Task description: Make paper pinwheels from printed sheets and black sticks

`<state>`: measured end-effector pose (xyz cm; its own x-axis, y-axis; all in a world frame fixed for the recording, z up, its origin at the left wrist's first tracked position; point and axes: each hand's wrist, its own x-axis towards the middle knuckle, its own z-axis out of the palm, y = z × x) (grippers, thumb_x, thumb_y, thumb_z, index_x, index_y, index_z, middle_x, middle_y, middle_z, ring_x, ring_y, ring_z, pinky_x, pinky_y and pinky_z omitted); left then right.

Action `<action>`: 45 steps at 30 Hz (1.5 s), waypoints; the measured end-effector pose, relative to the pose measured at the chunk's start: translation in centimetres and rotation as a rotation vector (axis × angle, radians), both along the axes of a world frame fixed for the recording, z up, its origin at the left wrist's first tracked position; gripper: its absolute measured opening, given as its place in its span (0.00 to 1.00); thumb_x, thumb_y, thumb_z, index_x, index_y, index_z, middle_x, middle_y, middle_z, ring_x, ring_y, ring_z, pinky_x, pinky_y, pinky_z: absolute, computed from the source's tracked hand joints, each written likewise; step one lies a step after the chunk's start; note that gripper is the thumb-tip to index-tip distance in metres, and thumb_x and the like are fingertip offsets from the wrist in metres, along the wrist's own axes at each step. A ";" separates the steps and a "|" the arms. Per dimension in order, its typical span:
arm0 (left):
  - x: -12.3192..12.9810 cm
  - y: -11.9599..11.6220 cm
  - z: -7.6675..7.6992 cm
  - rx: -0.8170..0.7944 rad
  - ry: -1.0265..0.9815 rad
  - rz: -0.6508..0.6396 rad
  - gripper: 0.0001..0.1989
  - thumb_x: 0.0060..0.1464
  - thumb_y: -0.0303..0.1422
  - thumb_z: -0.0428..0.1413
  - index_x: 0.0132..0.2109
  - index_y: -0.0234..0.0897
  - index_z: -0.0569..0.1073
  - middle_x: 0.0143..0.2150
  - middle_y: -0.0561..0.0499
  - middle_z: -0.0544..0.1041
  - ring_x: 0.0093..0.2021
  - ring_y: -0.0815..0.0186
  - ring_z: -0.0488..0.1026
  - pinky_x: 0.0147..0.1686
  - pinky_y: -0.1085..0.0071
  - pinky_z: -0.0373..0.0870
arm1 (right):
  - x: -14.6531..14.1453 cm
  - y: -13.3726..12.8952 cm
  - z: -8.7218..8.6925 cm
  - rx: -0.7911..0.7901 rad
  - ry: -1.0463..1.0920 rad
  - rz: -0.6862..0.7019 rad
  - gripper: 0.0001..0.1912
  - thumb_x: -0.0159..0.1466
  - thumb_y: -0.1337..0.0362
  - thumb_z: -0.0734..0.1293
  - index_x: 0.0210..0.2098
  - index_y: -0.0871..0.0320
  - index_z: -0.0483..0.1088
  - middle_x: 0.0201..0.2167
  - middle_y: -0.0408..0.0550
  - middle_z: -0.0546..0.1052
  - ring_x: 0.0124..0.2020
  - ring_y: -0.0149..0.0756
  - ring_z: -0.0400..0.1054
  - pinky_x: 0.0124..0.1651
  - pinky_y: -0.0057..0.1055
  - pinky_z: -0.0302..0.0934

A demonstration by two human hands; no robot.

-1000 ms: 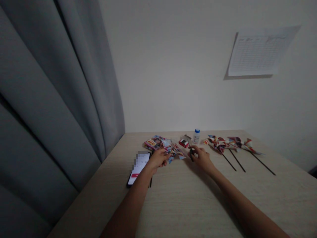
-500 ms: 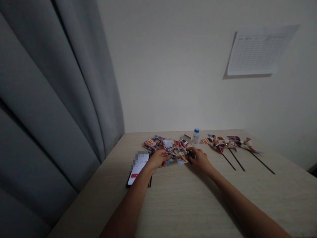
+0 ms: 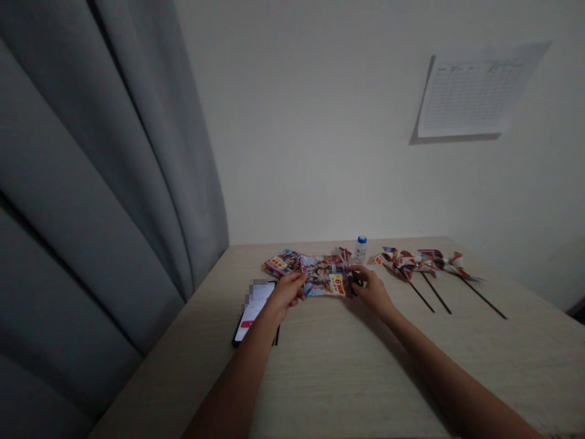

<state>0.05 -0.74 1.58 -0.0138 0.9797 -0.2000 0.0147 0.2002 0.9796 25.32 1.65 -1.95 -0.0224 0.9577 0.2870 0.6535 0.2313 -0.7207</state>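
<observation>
My left hand (image 3: 287,290) pinches the left edge of a colourful printed paper sheet (image 3: 322,277), which lies nearly flat in front of me. At its right edge my right hand (image 3: 371,289) is closed round the black handles of scissors (image 3: 355,280); their blades are hard to make out. Behind my left hand lies a stack of similar printed sheets (image 3: 284,262), partly covered by the held one. On the right of the table rest several paper pinwheels (image 3: 423,263) with thin black sticks (image 3: 436,293).
A small bottle with a blue cap (image 3: 361,250) stands behind the held sheet. A lit phone (image 3: 253,311) lies beside my left forearm, with black sticks (image 3: 277,335) near it. A grey curtain (image 3: 150,152) borders the left side; a printed form (image 3: 470,94) hangs on the wall.
The sheet was raised with cut flaps splayed apart; now it lies flatter and its picture shows as one piece. Both hands stay in nearly the same place.
</observation>
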 end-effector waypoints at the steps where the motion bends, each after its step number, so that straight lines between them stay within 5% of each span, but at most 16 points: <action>1: 0.0 -0.1 0.2 -0.011 -0.027 -0.003 0.19 0.51 0.47 0.64 0.38 0.35 0.73 0.23 0.59 0.67 0.16 0.77 0.64 0.13 0.81 0.40 | 0.0 0.1 -0.1 0.013 0.030 -0.006 0.23 0.56 0.66 0.65 0.52 0.51 0.73 0.40 0.47 0.79 0.44 0.42 0.73 0.49 0.38 0.64; 9: 0.7 -0.9 0.3 -0.100 -0.044 -0.159 0.17 0.48 0.39 0.69 0.41 0.34 0.77 0.36 0.49 0.79 0.18 0.79 0.67 0.13 0.81 0.43 | -0.1 0.1 -0.6 0.060 0.122 -0.071 0.23 0.56 0.64 0.65 0.51 0.51 0.72 0.43 0.47 0.78 0.45 0.43 0.73 0.49 0.40 0.66; 17: 1.9 -0.6 -1.1 0.029 -0.027 0.025 0.11 0.50 0.31 0.64 0.41 0.33 0.75 0.33 0.49 0.79 0.17 0.75 0.71 0.13 0.80 0.42 | -0.7 0.2 -1.2 0.073 0.164 -0.033 0.23 0.55 0.66 0.66 0.51 0.51 0.73 0.42 0.47 0.79 0.45 0.43 0.74 0.51 0.41 0.67; 28: 2.2 -0.5 -1.5 0.099 -0.112 0.162 0.14 0.47 0.37 0.66 0.38 0.34 0.74 0.34 0.50 0.80 0.19 0.75 0.72 0.14 0.81 0.43 | -1.5 -0.2 -1.5 0.039 0.222 0.033 0.24 0.53 0.66 0.66 0.50 0.50 0.74 0.44 0.47 0.79 0.45 0.41 0.75 0.52 0.40 0.68; 38: 4.3 -1.8 -2.2 0.079 -0.076 -0.127 0.18 0.51 0.42 0.65 0.45 0.34 0.77 0.42 0.43 0.83 0.20 0.73 0.75 0.14 0.80 0.43 | -2.3 -0.7 -1.6 0.056 0.244 0.012 0.25 0.54 0.66 0.66 0.52 0.54 0.72 0.45 0.50 0.80 0.45 0.41 0.74 0.50 0.38 0.68; 45: 4.6 -1.6 -2.3 0.064 -0.091 -0.063 0.16 0.52 0.35 0.63 0.46 0.32 0.78 0.39 0.43 0.83 0.19 0.73 0.74 0.14 0.80 0.43 | -2.6 -1.3 -0.8 0.041 0.242 0.045 0.26 0.53 0.67 0.65 0.52 0.54 0.72 0.42 0.49 0.80 0.44 0.42 0.75 0.47 0.35 0.69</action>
<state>4.65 -2.36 -0.72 0.0637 0.9888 -0.1351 -0.0640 0.1392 0.9882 22.71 0.38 -2.78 0.0094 0.9447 0.3278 0.4517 0.2884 -0.8442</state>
